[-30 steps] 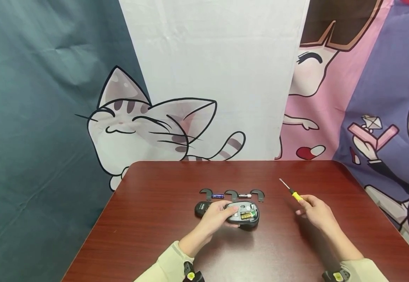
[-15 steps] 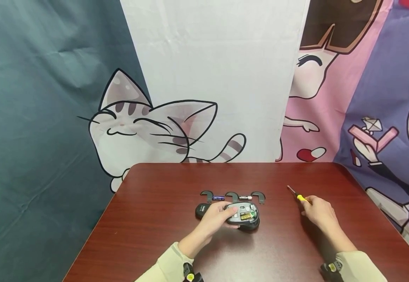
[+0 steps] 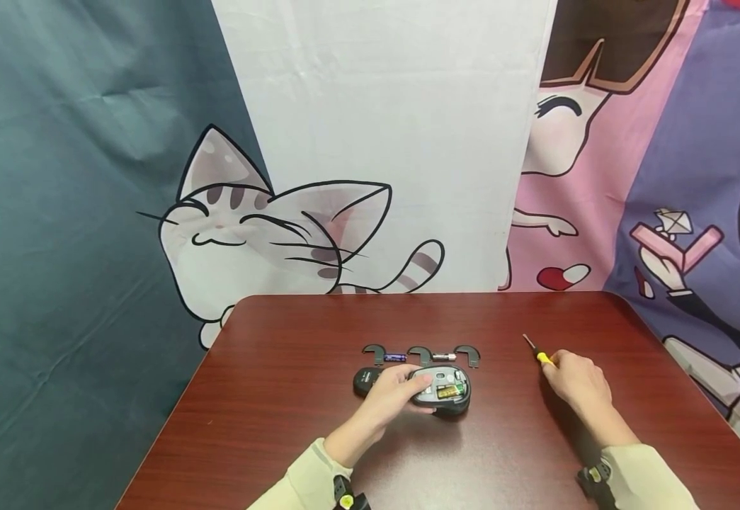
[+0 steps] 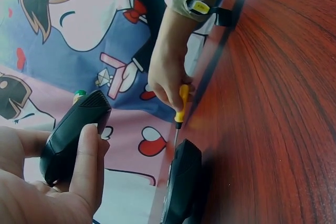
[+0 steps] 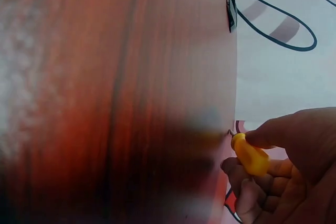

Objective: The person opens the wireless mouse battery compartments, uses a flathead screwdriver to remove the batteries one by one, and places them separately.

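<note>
My left hand point(image 3: 390, 394) holds a black computer mouse point(image 3: 455, 381) upside down, thumb on its grey underside. Its battery bay is uncovered, and a green and gold battery point(image 3: 451, 390) shows there. In the left wrist view the same mouse point(image 4: 73, 135) is seen from its dark side. At the right of the table, my right hand point(image 3: 576, 381) grips a screwdriver point(image 3: 542, 357) by its yellow handle, the metal shaft pointing away to the far left. The right wrist view shows the handle point(image 5: 253, 156) between thumb and fingers, low over the tabletop.
A second black mouse point(image 3: 365, 381) lies on the brown table point(image 3: 268, 425), partly behind my left hand. Behind the mice, three dark hook-shaped pieces point(image 3: 468, 355) alternate with a blue battery point(image 3: 396, 358) and a silver-black battery point(image 3: 444, 357). A printed cloth point(image 3: 401, 106) hangs behind.
My right hand has shifted slightly right, turned more palm-down and lowered the screwdriver, whose tip moved right and nearer. The left hand and its mouse have stayed nearly still.
</note>
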The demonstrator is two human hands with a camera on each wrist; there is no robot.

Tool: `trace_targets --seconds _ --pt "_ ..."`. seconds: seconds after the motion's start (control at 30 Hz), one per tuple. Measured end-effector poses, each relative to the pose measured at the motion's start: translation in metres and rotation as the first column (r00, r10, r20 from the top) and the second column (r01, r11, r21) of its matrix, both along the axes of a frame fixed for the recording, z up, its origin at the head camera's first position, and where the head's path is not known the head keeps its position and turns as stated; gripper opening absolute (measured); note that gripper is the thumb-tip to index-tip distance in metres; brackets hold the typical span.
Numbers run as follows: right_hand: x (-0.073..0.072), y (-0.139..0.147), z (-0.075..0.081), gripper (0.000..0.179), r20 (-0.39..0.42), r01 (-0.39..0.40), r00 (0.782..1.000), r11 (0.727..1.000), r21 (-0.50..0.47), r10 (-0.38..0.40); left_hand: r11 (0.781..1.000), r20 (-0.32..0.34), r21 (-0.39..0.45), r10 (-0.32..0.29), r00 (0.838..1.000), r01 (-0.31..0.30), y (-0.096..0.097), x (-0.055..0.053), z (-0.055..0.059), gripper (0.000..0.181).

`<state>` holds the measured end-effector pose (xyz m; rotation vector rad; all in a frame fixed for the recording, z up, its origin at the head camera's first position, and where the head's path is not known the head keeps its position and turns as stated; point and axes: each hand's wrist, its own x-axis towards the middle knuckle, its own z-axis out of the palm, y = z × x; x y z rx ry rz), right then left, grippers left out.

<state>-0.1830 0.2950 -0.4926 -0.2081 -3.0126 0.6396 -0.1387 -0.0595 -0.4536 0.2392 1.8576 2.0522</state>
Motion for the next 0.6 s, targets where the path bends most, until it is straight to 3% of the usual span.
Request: trace_targets --seconds 0.23,0.6 --pt "-0.004 0.0002 0.0015 0.033 0.072 -0.018 0.997 0.999 0.031 0.015 1.0 0.003 -0.008 -0.005 1.0 0.005 0.0011 0.0012 0.0004 0.038" --pt "-0.0067 0.0002 0.0003 0.038 0.131 -0.019 0.991 1.0 0.002 0.019 1.0 0.001 -0.009 -0.012 1.0 0.012 0.0016 0.0008 -0.0012 0.038"
